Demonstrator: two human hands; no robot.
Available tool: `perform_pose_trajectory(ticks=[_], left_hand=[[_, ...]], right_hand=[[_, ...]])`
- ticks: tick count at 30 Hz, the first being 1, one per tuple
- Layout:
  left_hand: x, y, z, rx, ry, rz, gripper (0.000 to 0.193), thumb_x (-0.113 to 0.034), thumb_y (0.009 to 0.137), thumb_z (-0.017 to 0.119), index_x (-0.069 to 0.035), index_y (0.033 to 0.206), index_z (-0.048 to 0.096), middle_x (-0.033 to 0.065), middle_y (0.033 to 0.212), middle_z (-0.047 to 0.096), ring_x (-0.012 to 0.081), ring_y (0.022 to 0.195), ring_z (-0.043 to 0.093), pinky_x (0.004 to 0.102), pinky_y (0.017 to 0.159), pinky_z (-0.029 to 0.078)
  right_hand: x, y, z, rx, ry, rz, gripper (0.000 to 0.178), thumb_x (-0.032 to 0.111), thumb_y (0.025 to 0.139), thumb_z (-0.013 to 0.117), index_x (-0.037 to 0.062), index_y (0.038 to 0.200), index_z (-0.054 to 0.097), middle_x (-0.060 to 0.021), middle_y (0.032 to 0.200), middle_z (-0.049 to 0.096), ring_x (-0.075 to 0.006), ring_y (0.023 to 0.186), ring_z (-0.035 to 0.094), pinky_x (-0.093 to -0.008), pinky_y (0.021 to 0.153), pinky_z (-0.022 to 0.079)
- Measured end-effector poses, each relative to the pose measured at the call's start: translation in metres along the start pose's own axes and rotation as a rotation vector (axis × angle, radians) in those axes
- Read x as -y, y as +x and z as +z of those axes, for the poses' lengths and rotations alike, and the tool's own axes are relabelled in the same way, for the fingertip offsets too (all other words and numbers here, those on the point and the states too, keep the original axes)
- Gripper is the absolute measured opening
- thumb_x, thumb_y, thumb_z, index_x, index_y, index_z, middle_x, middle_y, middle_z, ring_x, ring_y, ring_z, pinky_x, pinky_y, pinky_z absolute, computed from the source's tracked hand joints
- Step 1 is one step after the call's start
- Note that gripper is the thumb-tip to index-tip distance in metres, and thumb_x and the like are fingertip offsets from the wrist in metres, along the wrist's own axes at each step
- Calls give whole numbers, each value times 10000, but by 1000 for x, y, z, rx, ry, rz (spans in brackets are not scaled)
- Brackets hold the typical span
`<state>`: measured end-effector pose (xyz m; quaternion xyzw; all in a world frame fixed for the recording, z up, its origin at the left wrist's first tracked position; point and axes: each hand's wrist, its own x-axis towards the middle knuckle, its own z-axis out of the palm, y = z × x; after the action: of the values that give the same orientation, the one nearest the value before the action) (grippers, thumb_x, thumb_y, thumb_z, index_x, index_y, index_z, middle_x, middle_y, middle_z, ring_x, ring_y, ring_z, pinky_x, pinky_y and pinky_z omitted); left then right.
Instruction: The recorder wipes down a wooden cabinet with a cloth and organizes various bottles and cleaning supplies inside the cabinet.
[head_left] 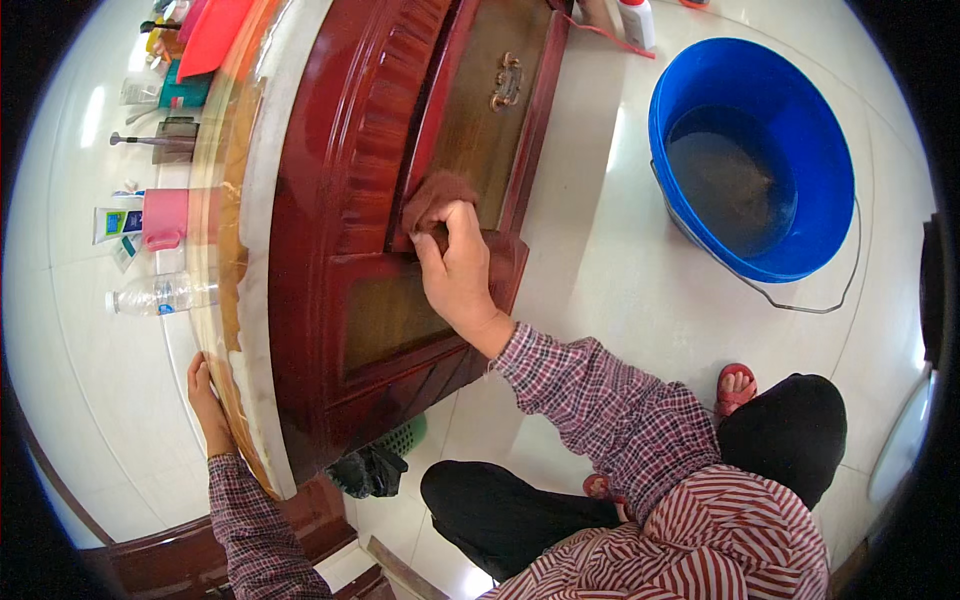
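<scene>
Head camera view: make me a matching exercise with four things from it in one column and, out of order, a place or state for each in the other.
Column one:
1. Blue bucket
2. Brown cloth
3. Left hand
4. Metal handle

Column two:
A. At the edge of the countertop
B. Fixed to the front of the red-brown cabinet
C. Murky liquid inside
D. Gripped by the right hand

Right pairs: 1-C, 2-D, 3-A, 4-B.

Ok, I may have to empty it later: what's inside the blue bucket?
The blue bucket holds murky, dark liquid, with bare wall visible above it. The liquid covers the bottom, so whether anything lies down there cannot be seen.
</scene>
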<state>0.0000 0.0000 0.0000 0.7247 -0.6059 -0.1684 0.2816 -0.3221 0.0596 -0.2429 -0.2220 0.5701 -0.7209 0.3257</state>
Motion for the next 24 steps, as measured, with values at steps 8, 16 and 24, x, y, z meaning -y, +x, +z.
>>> perform_pose_trajectory(ticks=[8, 16, 24], left_hand=[[-7, -5, 25, -24, -53, 3, 358, -190, 918, 437, -5, 1219, 493, 91, 1121, 550, 173, 974, 555, 288, 823, 480], [-9, -10, 13, -49, 0, -26, 363, -212, 924, 434, 0, 1212, 494, 83, 1111, 550, 164, 966, 550, 274, 805, 473], [5, 3, 14, -65, 23, 39, 378, -218, 928, 423, 1, 1230, 486, 83, 1127, 550, 167, 998, 536, 272, 863, 444]], right_hand=[[-96, 68, -40, -59, -54, 157, 214, 105, 834, 592, -15, 976, 487, -227, 959, 574, -375, 910, 566, -410, 798, 445], [-54, 42, -19, -46, -115, -209, 177, 126, 828, 590, 18, 934, 497, -202, 909, 539, -408, 854, 542, -421, 735, 451], [-121, 72, -37, -81, -180, 57, 189, 122, 865, 550, 5, 989, 469, -226, 991, 557, -380, 922, 553, -426, 776, 435]])
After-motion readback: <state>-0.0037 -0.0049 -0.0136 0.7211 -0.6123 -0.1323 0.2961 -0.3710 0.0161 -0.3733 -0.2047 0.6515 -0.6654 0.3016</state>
